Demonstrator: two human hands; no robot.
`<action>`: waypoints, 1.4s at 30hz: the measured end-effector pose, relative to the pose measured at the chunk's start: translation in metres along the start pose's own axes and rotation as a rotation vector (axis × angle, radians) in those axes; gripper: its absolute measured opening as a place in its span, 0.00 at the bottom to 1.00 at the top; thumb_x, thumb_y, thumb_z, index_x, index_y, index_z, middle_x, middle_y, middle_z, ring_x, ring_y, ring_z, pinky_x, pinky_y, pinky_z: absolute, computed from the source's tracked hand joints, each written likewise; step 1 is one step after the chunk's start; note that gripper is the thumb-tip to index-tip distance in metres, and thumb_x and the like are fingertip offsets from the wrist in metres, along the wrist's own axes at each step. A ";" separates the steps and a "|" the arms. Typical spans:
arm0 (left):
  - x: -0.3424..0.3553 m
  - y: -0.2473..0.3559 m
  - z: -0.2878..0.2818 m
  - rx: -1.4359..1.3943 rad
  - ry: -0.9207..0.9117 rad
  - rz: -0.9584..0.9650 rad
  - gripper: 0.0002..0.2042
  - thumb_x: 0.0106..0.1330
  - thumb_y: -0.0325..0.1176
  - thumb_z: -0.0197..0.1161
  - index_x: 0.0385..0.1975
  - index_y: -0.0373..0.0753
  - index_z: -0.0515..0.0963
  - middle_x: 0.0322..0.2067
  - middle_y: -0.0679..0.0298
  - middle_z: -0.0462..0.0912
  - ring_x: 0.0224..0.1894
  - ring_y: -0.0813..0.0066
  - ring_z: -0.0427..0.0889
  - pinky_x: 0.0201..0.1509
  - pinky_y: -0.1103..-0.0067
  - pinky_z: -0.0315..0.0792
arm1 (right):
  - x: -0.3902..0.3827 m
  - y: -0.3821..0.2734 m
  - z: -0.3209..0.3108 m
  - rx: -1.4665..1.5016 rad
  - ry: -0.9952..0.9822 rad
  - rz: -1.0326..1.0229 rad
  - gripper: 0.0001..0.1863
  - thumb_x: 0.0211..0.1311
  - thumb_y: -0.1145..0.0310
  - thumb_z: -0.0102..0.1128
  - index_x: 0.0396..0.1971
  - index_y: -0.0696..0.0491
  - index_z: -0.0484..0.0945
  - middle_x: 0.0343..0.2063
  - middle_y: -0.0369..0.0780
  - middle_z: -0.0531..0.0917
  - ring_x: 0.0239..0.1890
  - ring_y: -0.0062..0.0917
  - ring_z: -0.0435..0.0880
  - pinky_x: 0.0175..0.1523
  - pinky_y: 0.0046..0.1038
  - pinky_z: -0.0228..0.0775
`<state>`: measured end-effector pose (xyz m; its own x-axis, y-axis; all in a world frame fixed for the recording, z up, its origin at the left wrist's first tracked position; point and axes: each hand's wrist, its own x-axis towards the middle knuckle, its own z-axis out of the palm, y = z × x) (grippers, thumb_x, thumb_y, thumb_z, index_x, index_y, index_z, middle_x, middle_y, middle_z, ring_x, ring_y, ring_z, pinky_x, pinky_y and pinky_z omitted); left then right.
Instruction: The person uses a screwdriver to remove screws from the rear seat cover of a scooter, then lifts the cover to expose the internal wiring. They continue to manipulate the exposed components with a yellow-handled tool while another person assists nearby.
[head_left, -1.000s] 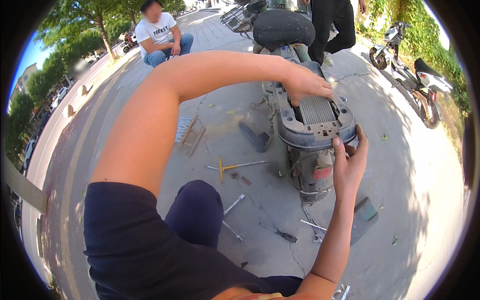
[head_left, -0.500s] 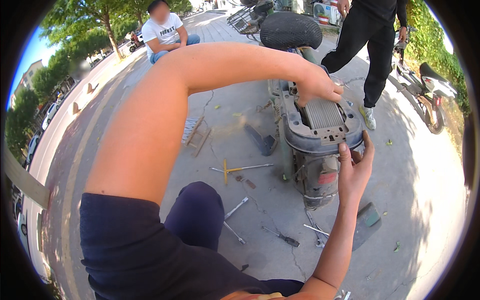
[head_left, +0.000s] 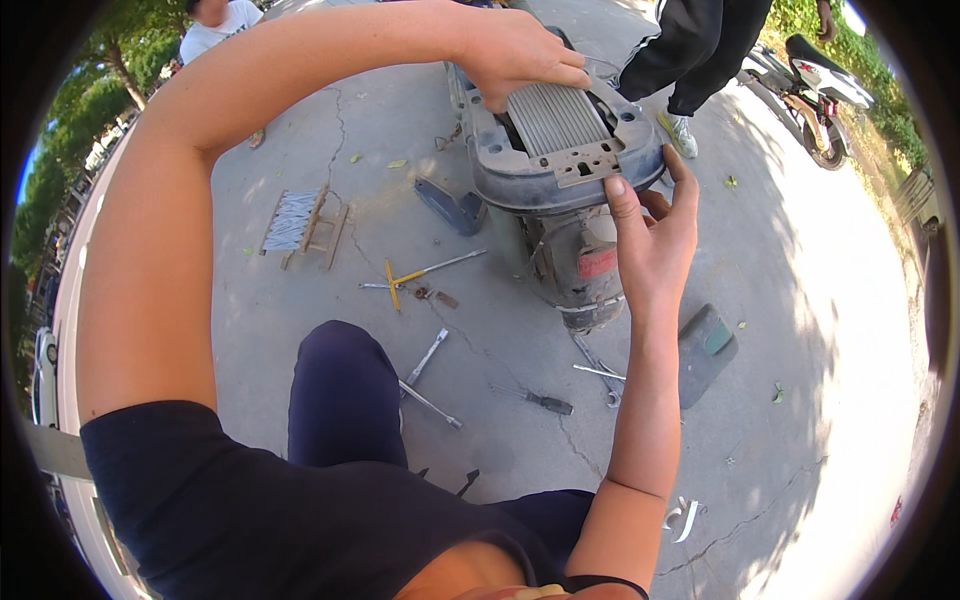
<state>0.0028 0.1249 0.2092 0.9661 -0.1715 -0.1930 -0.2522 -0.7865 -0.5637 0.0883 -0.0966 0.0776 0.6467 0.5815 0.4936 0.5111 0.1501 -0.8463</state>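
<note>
My left hand (head_left: pixel 525 65) reaches over from the left, fingers bent at the upper edge of a grey ribbed component (head_left: pixel 555 120); what its fingertips hold is hidden. That component sits inside a dark moulded rack frame (head_left: pixel 500 180) with a perforated metal plate (head_left: pixel 585 165), at the rear of a scooter. My right hand (head_left: pixel 645 215) grips the frame's near right corner, thumb at the front face and fingers round the side. Below hangs a dirty rounded rear housing (head_left: pixel 560 270) with a red reflector (head_left: pixel 596 263).
Yellow-handled T-wrench (head_left: pixel 393 285), cross wrench (head_left: pixel 425 360), screwdriver (head_left: pixel 548 402), spanners (head_left: pixel 600 375), green-grey panel (head_left: pixel 700 355), dark bracket (head_left: pixel 445 205) and small wooden frame (head_left: pixel 310 230) lie on concrete. A seated person (head_left: pixel 210 30), a standing person's legs (head_left: pixel 690 50) and parked scooter (head_left: pixel 815 100) are beyond.
The view has tilted downward, so the scooter and both hands appear higher. The standing person's leg and shoe have come forward beside the scooter. My hands stay on the rear assembly.
</note>
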 end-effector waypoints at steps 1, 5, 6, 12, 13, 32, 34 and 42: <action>-0.002 -0.009 0.005 0.000 0.076 0.059 0.40 0.42 0.38 0.78 0.58 0.37 0.68 0.47 0.54 0.77 0.48 0.54 0.80 0.50 0.66 0.76 | 0.000 0.001 -0.002 -0.002 0.006 0.001 0.40 0.58 0.58 0.71 0.64 0.63 0.62 0.59 0.50 0.69 0.45 0.35 0.82 0.44 0.32 0.80; -0.001 -0.029 0.001 -0.043 -0.033 0.048 0.45 0.32 0.42 0.80 0.56 0.36 0.66 0.44 0.52 0.76 0.44 0.49 0.80 0.46 0.61 0.75 | -0.001 0.004 0.001 0.034 0.007 0.009 0.41 0.58 0.57 0.71 0.64 0.64 0.62 0.58 0.50 0.69 0.45 0.35 0.82 0.44 0.32 0.80; -0.002 -0.030 -0.008 -0.012 -0.072 0.021 0.42 0.34 0.42 0.79 0.53 0.36 0.67 0.46 0.51 0.76 0.45 0.48 0.80 0.46 0.61 0.75 | -0.001 0.005 0.001 0.049 0.006 0.016 0.41 0.58 0.58 0.71 0.64 0.64 0.62 0.59 0.50 0.69 0.45 0.35 0.82 0.44 0.31 0.80; -0.006 -0.051 -0.012 -0.133 -0.172 -0.070 0.41 0.42 0.41 0.78 0.58 0.36 0.67 0.48 0.50 0.79 0.52 0.50 0.79 0.52 0.64 0.75 | 0.000 0.005 0.000 0.082 0.006 0.030 0.40 0.58 0.59 0.71 0.64 0.65 0.62 0.58 0.50 0.70 0.45 0.33 0.82 0.44 0.31 0.79; -0.012 -0.061 -0.009 -0.262 -0.071 0.044 0.41 0.43 0.40 0.78 0.60 0.36 0.66 0.50 0.51 0.79 0.54 0.54 0.78 0.55 0.65 0.73 | 0.000 0.005 0.001 0.097 0.004 0.024 0.40 0.58 0.59 0.71 0.64 0.65 0.62 0.58 0.50 0.70 0.45 0.33 0.82 0.44 0.31 0.79; -0.053 -0.083 0.080 -2.159 0.861 -0.153 0.31 0.58 0.31 0.68 0.63 0.39 0.66 0.54 0.58 0.78 0.53 0.60 0.80 0.60 0.62 0.74 | 0.003 0.019 0.002 0.082 -0.009 0.012 0.41 0.60 0.56 0.70 0.65 0.63 0.62 0.59 0.48 0.71 0.42 0.30 0.82 0.44 0.30 0.76; -0.070 -0.083 0.088 -2.223 0.867 -0.116 0.32 0.58 0.31 0.69 0.64 0.41 0.65 0.57 0.59 0.77 0.56 0.61 0.79 0.61 0.58 0.73 | 0.003 0.017 0.004 0.081 -0.011 0.003 0.41 0.60 0.57 0.70 0.65 0.62 0.62 0.59 0.48 0.70 0.41 0.29 0.82 0.44 0.30 0.76; -0.103 -0.004 0.059 -2.102 1.199 -0.194 0.32 0.63 0.37 0.67 0.65 0.39 0.62 0.58 0.61 0.72 0.62 0.66 0.72 0.69 0.64 0.67 | 0.002 0.015 0.003 0.084 -0.011 0.015 0.41 0.59 0.58 0.71 0.66 0.62 0.61 0.60 0.48 0.70 0.40 0.29 0.83 0.43 0.30 0.76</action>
<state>-0.0993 0.1807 0.1842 0.7550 0.4161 0.5069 -0.5574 0.0000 0.8303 0.0952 -0.0911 0.0657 0.6476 0.5930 0.4785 0.4512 0.2076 -0.8679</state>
